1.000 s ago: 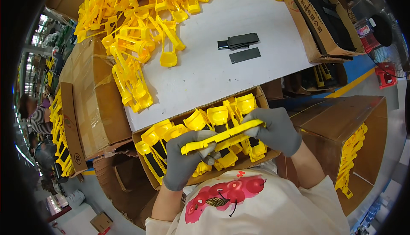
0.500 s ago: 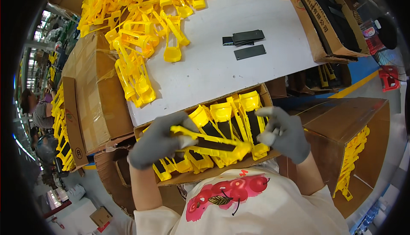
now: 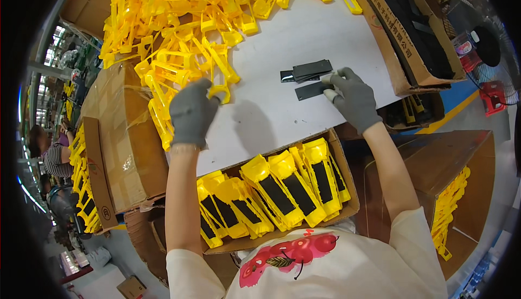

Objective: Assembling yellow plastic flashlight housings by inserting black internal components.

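Observation:
My left hand (image 3: 192, 111), in a grey glove, is at the edge of a heap of yellow plastic frames (image 3: 179, 22). Its fingers are closed at the end of one yellow plastic frame (image 3: 220, 91), which still lies on the table. My right hand (image 3: 354, 97), gloved too, has thumb and forefinger at the right end of a flat black strip (image 3: 309, 91). More black strips (image 3: 312, 70) lie stacked just beyond it. Below my hands, an open carton (image 3: 351, 204) holds several yellow frames with black strips (image 3: 277, 193) set in them, standing tilted in a row.
A white table (image 3: 271, 38) carries the heap and strips. At its right stands a carton of black pieces (image 3: 404, 43). A large taped carton (image 3: 122, 136) is at the left. Another carton (image 3: 467, 212) lies open at lower right with yellow frames inside. A fan (image 3: 483, 43) stands far right.
The yellow frame with a black strip has left my hands; the carton's row now lies unobstructed. Both hands have moved forward over the table, left to the heap, right to the strips.

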A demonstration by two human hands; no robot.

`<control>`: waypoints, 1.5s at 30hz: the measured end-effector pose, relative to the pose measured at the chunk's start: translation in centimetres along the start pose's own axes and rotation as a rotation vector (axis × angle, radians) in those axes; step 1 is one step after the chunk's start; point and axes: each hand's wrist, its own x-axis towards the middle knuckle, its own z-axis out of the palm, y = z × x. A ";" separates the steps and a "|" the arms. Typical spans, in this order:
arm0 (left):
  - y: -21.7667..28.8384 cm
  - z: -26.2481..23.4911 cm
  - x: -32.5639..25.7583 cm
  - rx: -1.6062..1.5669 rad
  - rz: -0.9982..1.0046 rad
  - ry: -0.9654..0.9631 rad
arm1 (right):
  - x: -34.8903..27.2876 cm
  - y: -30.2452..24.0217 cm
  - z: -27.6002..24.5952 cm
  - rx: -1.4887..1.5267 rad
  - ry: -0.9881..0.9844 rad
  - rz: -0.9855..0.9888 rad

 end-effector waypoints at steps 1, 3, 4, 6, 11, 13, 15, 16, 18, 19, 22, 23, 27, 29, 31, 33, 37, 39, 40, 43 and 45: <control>-2.1 1.5 1.0 -0.011 -0.069 0.027 | 0.9 -0.1 0.8 0.012 0.002 -0.014; -4.5 4.4 1.8 0.046 -0.135 -0.003 | 1.6 -0.5 1.5 -0.063 -0.048 -0.049; -5.3 5.7 1.5 -0.032 -0.129 0.005 | 1.6 -0.7 1.5 -0.062 -0.049 -0.048; -5.9 7.1 1.6 -0.076 -0.141 -0.019 | 1.9 -0.9 1.1 -0.058 -0.122 -0.008; -5.3 3.9 -0.3 -0.452 -0.204 0.193 | 1.5 0.2 0.7 -0.065 -0.138 -0.030; -6.1 2.3 -2.0 -0.454 -0.123 0.324 | 1.3 0.1 0.7 -0.058 -0.181 -0.012; -4.2 0.2 -4.2 -0.595 -0.130 0.278 | 0.4 0.8 0.7 -0.066 -0.183 -0.033; -3.6 -0.8 -5.4 -0.595 -0.149 0.256 | 0.5 0.5 0.5 -0.064 -0.183 -0.037; -3.7 -2.9 -8.3 -0.618 -0.199 0.274 | 0.7 -1.8 -0.3 -0.130 -0.196 -0.105; -3.7 -3.3 -9.2 -0.697 -0.216 0.298 | 0.8 -2.5 0.1 -0.131 -0.196 -0.107; -2.3 -4.7 -11.1 -0.751 -0.188 0.360 | 2.1 -4.0 0.8 -0.181 -0.264 -0.161; -2.4 -4.5 -11.8 -0.803 -0.208 0.368 | 2.7 -4.5 1.0 -0.201 -0.371 -0.132; -0.5 -6.1 -13.9 -1.264 -0.399 0.181 | 4.1 -5.4 1.0 -0.246 -0.613 -0.080; 0.7 -5.8 -14.7 -1.432 -0.472 0.152 | 4.1 -5.6 1.0 -0.204 -0.679 -0.090; 1.2 -4.8 -15.3 -1.560 -0.529 0.073 | 2.5 -4.2 1.3 0.020 -0.319 -0.188; 1.6 -4.0 -16.2 -1.611 -0.597 0.021 | 1.2 -6.2 -2.4 0.424 -0.207 0.043; 2.4 -4.0 -17.4 -1.638 -0.600 -0.065 | -2.8 -10.1 -7.3 0.891 -0.247 0.242; 3.0 -3.9 -17.5 -1.684 -0.642 -0.033 | -5.0 -10.4 -7.6 0.996 -0.217 0.179; 3.3 -4.2 -17.4 -1.688 -0.622 -0.054 | -5.8 -10.8 -8.0 1.017 -0.185 0.183; 3.8 -3.8 -17.7 -1.730 -0.585 -0.142 | -7.1 -11.5 -9.7 1.028 -0.194 0.146; 4.3 -3.6 -17.9 -1.757 -0.577 -0.184 | -7.7 -11.9 -8.7 1.029 -0.297 0.106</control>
